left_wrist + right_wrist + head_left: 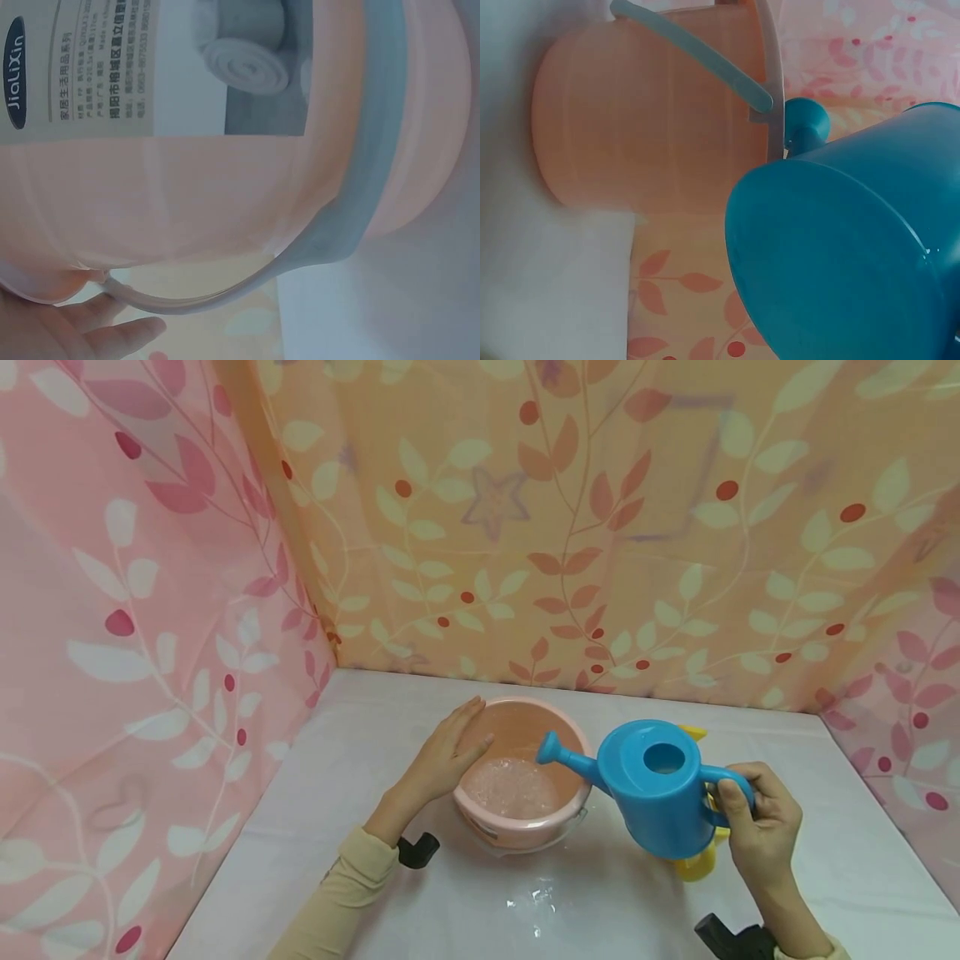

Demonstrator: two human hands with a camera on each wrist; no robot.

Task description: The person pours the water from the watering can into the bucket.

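Note:
A pink bucket (525, 831) with a grey bail handle (367, 112) stands upright on the white-covered table, with bubbly water (513, 787) in it. My left hand (438, 756) rests at its left rim, fingers fairly straight along the outside and thumb reaching over the edge. My right hand (765, 818) grips the side handle of a blue watering can (660, 810), holding it raised right of the bucket. The can is nearly upright, slightly tilted, its spout head (550, 748) over the bucket's opening. No stream from the spout is visible. The can's base (825, 262) shows in the right wrist view.
Behind and below the can is a yellow object (696, 866), mostly hidden. A wet patch (536, 903) glistens on the white tabletop (622, 910) in front of the bucket. Leaf-patterned cloth (450, 552) closes off the back and sides.

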